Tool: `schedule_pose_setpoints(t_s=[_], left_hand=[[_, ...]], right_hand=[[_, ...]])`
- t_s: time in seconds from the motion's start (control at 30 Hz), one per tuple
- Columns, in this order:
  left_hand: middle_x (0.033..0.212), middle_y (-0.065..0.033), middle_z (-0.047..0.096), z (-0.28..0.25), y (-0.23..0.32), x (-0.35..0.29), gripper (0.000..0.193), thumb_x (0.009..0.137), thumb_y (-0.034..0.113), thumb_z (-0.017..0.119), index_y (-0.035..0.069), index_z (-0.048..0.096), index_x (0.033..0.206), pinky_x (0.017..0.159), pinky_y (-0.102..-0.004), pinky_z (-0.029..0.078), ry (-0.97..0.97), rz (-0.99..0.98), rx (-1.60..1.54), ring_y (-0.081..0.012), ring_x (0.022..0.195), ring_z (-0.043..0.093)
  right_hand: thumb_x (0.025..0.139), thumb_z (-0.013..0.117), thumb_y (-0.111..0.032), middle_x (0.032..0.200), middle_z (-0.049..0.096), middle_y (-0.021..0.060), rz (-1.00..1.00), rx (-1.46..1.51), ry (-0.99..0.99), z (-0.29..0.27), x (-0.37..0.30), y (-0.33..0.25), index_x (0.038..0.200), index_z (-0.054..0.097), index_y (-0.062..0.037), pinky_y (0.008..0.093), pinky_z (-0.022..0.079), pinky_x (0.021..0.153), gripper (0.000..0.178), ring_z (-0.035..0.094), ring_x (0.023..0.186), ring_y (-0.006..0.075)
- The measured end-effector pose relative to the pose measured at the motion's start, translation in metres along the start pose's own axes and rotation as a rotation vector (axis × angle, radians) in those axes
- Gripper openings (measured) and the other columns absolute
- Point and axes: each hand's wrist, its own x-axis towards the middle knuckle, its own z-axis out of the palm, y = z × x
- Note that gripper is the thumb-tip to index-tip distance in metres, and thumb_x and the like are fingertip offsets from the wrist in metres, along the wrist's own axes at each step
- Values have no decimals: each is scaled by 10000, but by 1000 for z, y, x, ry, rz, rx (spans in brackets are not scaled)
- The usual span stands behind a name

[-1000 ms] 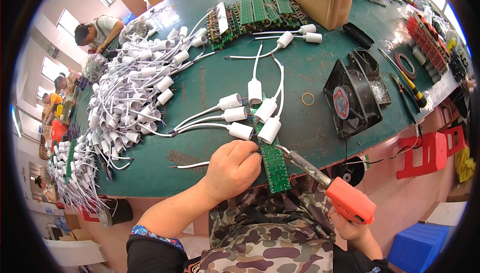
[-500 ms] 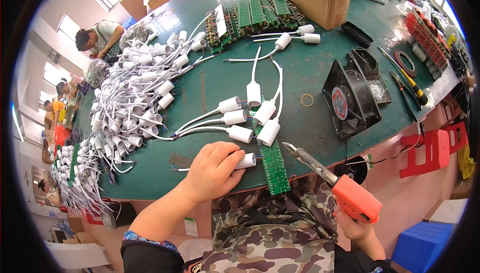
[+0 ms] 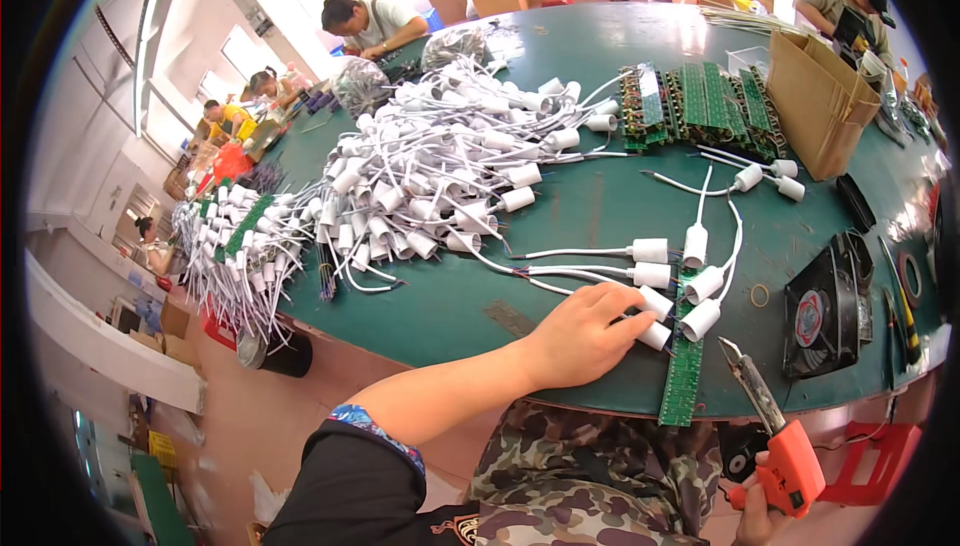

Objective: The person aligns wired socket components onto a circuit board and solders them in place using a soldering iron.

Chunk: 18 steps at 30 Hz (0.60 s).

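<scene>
My left hand (image 3: 590, 338) is closed, its thumb and fingers pinching a white cylindrical socket (image 3: 654, 335) on a cable. The socket's thin wires reach the left edge of a narrow green circuit board (image 3: 682, 386). Another white socket (image 3: 655, 302) lies right above my fingertips. More white sockets sit along both sides of the board, with part of it hidden under them. My right hand (image 3: 762, 518), low at the right, is wrapped round the handle of an orange soldering gun (image 3: 796, 468). Its metal tip (image 3: 730, 351) points up, right of the board and apart from it.
A large heap of white sockets with cables (image 3: 430, 166) covers the table's left. Several circuit boards (image 3: 705, 101) stand in a row near a cardboard box (image 3: 822, 104). A black fan (image 3: 822, 311), a rubber band (image 3: 760, 295) and pliers (image 3: 890, 336) lie at right. Other people work farther off.
The view has swung left, so the scene sits farther right. My left hand has brought its socket closer to the board and the row of sockets. The soldering gun stays right of the board.
</scene>
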Motion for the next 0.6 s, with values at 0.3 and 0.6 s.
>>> schedule_pose_setpoints(t_s=[0.3,0.6], left_hand=[[971,-135,677,-113,-77,-65,151,819,4,713,21,677,965,817,-424,540,274,-388,382,-344,916,657],[1081,-104,669,-119,-95,-79,244,819,-26,686,22,701,1058,866,-431,540,0,-270,490,-326,1004,652]], right_hand=[[952,667,-46,830,613,46,98,114,-12,16,2,-20,1339,589,80,243,475,612,414,548,643,108],[953,666,-45,837,616,45,55,53,13,19,1,-20,1356,579,72,235,464,606,428,544,642,103]])
